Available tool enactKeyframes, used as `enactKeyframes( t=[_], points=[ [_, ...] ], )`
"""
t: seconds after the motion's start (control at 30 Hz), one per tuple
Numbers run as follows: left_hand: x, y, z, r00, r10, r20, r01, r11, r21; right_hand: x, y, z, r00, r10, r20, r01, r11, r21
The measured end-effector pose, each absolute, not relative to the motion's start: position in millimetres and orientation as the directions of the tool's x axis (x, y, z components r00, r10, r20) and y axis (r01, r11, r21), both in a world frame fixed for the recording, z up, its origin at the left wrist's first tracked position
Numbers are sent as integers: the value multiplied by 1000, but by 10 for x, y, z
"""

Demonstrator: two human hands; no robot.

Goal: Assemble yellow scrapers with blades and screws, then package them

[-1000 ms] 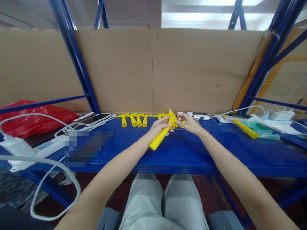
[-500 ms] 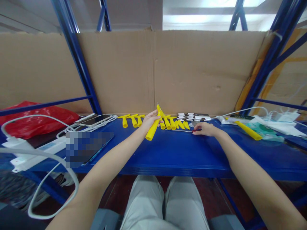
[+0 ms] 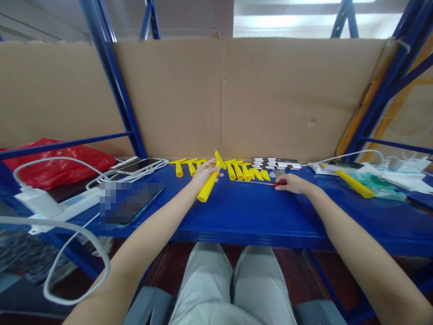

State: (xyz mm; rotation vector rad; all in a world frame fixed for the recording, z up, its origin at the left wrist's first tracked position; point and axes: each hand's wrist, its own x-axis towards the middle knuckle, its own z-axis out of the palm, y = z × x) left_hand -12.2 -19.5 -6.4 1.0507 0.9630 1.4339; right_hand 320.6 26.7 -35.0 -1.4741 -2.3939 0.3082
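My left hand (image 3: 204, 174) is closed around a yellow T-shaped plastic handle (image 3: 207, 189), tilted with its round, hollow-looking end toward me and its crosspiece pointing away. My right hand (image 3: 292, 183) grips the red handle of a screwdriver (image 3: 257, 182), whose long thin shaft points left, low over the blue table. Beyond the shaft lie small yellow pieces (image 3: 259, 174) and a little heap of tiny metal parts (image 3: 272, 174). More yellow T-shaped handles (image 3: 238, 171) stand in a row along the back on both sides of my left hand.
Striped black-and-white packets (image 3: 275, 164) lie against the cardboard wall (image 3: 264, 99). At left are a tablet (image 3: 138, 203), a phone (image 3: 140, 166), white cables, a power strip (image 3: 79, 201) and a red bag (image 3: 64, 164). A yellow tube (image 3: 355, 184) rests on plastic wrapping at right.
My left hand has lowered the yellow handle slightly toward me and left. My right fingers have closed more fully on the screwdriver's handle. The camera view has shifted a little.
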Motion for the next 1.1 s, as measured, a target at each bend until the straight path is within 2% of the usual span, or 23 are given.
enactKeyframes(
  t=[0.17, 0.3, 0.5, 0.67, 1.1],
  points=[
    [-124, -185, -99, -72, 994, 86, -260, -102, 960, 3183, 192, -326, -486, 841, 238, 744, 541, -392],
    [-133, -183, -101, -46, 994, 103, -246, -112, 963, 3119, 179, -327, -470, 795, 384, 654, 606, -454],
    [-109, -182, -129, 44, 990, 136, -227, -123, 966, 3007, 137, -283, -390, 727, 565, 618, 661, -424],
    [-87, -203, -137, 108, 984, 138, -216, -112, 970, 2971, 83, -245, -398, 717, 572, 631, 667, -397],
    [-81, -194, -150, 148, 981, 129, -190, -100, 977, 2949, 51, -223, -386, 746, 543, 652, 637, -411]
  ],
)
